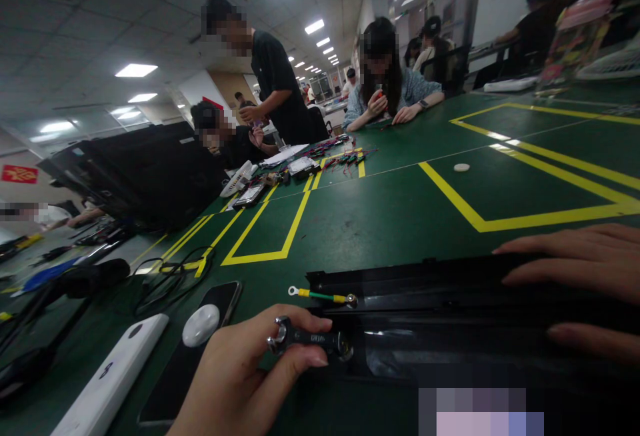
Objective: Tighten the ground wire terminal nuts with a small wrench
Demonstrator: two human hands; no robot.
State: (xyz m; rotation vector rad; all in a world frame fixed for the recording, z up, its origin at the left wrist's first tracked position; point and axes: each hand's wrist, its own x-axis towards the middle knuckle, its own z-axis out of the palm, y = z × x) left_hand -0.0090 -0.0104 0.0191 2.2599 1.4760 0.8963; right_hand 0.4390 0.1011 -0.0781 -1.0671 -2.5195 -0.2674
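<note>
1. Along the near left of the green workbench (380, 196), my feed shows a coil of black cable (173, 283) lying across yellow tape lines (260, 243). Just below it are a white handheld device (113, 373) and a black smartphone (223, 303), with a white oval object (201, 325) resting on the phone.
2. I see the left hand (235, 376) closed around a small black spanner (305, 338), with the thumb over its shank. The spanner's far end sits on a bolt (345, 346) at the left end of a black plastic housing (430, 313).
3. Just above the spanner, a yellow-green ground wire (320, 296) with a ring terminal lies on the bench, its other end at a second bolt (351, 300) on the housing.
4. Farther up the bench, a bundle of coloured leads (345, 159) lies in front of a seated co-worker (380, 76).
5. Inside the housing I can make out a shiny strip (395, 343), but the dark interior hides what it is.
6. My view of the right hand (575, 263) shows it open, fingers spread across the housing's top edge.
7. At far right, a clear plastic box (575, 43) holds pink, colourful packaging; I cannot read it.
</note>
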